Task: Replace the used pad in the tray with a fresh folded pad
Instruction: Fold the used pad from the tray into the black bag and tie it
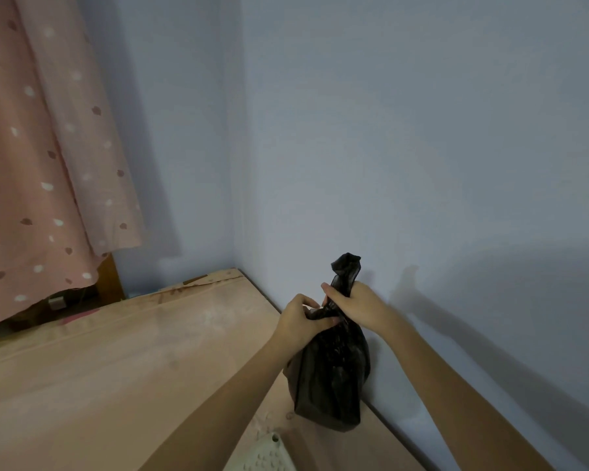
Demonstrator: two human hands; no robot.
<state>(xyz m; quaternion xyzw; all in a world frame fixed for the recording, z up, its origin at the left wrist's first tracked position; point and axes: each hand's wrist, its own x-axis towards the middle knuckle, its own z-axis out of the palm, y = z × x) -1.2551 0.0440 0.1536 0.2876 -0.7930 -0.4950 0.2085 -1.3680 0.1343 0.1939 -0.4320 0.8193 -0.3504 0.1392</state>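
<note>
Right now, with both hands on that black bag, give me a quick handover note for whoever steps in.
Left hand: grips the gathered neck of the black bag.
Right hand: grips the twisted top of the neck, just above the left.
Bag: full, resting on the wooden surface against the blue wall.
White perforated tray: only a corner shows at the bottom edge.
Done: bag gathered shut; contents not visible.
Left: tie it off; no fresh pad in view, tray state unknown.

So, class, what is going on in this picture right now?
A person is holding a black plastic bag against the blue wall. The right hand grips its twisted neck, and the left hand pinches the plastic just below. A corner of a white perforated tray shows at the bottom edge.
</note>
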